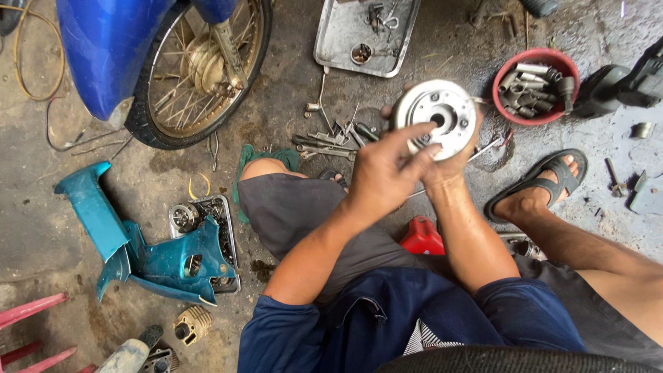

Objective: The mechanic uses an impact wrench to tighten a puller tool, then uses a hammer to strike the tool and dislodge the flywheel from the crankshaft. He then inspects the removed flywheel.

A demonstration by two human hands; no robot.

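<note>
A round silver metal disc point(452, 103) with a central hole and several small holes is held up in front of me over the floor. My right hand point(445, 171) grips it from behind and below, and its fingertips show past the rim on both sides. My left hand point(383, 173) reaches across from the left. Its thumb and forefinger are pressed to the disc's face at the central hole. I sit low with my knees apart, my right foot in a black sandal point(545, 181).
A red bowl point(501, 97) of metal sockets stands at the right, and a metal tray point(331, 48) lies at the top. Loose wrenches point(324, 145) lie under the disc. A spoked wheel point(200, 62) under a blue fender point(103, 48) stands top left, with a teal fairing point(103, 221) below it.
</note>
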